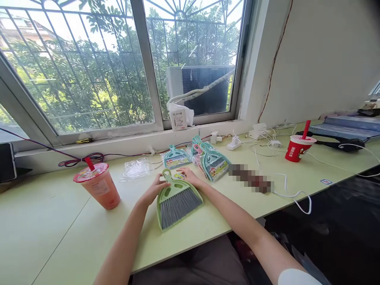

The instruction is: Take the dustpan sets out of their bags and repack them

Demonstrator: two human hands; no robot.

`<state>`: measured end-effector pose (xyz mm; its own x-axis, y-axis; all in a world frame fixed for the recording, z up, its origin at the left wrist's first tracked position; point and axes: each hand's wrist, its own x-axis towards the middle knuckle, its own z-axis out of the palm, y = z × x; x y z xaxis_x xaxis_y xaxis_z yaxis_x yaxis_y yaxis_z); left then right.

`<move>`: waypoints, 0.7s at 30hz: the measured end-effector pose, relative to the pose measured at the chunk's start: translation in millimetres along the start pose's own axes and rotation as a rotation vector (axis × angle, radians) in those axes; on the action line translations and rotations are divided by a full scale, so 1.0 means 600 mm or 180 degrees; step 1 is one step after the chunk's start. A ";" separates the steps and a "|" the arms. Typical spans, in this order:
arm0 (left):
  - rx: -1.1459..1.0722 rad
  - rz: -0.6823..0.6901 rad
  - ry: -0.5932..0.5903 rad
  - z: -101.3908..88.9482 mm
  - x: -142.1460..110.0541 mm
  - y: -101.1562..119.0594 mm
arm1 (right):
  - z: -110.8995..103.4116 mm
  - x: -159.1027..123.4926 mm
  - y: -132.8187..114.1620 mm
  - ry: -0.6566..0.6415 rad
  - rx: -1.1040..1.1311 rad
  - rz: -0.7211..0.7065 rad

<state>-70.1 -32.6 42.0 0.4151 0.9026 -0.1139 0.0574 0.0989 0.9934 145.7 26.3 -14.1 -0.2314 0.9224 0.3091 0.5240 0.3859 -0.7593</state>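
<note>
A small light green dustpan (177, 200) with a grey-bristled brush nested in it lies flat on the pale green desk (53, 221) in front of me. My left hand (155, 189) rests against its left edge near the handle, fingers curled onto it. My right hand (190, 177) touches the top of the set by a small printed label, fingers bent over it. Just behind lie several more teal dustpan sets (213, 162) in clear wrap, and one (177, 158) lies apart to the left.
An orange drink cup with a red straw (99, 186) stands left of my hands. A red cup (298, 147) stands at right among white cables and chargers (261, 138). Crumpled clear plastic (136, 168) lies behind. A window (118, 63) faces me.
</note>
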 end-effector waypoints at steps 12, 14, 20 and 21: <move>-0.1523 0.0514 0.2300 -0.091 0.065 -0.057 | -0.003 -0.003 -0.018 0.0013 -0.0531 0.0674; -0.1626 0.0578 0.2468 -0.089 0.069 -0.062 | -0.004 -0.007 -0.024 -0.0023 -0.0790 0.0737; -0.1549 0.0751 0.2287 -0.086 0.077 -0.069 | -0.010 -0.016 -0.038 0.0629 0.0262 0.0976; -0.1530 0.0719 0.2203 -0.085 0.077 -0.069 | -0.011 -0.015 -0.039 0.0653 0.0747 0.0924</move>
<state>-99.4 26.3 -3.8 -0.2834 0.9583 -0.0366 -0.4138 -0.0878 0.9061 140.7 8.9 4.6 0.0785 0.9851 0.1527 0.3371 0.1179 -0.9340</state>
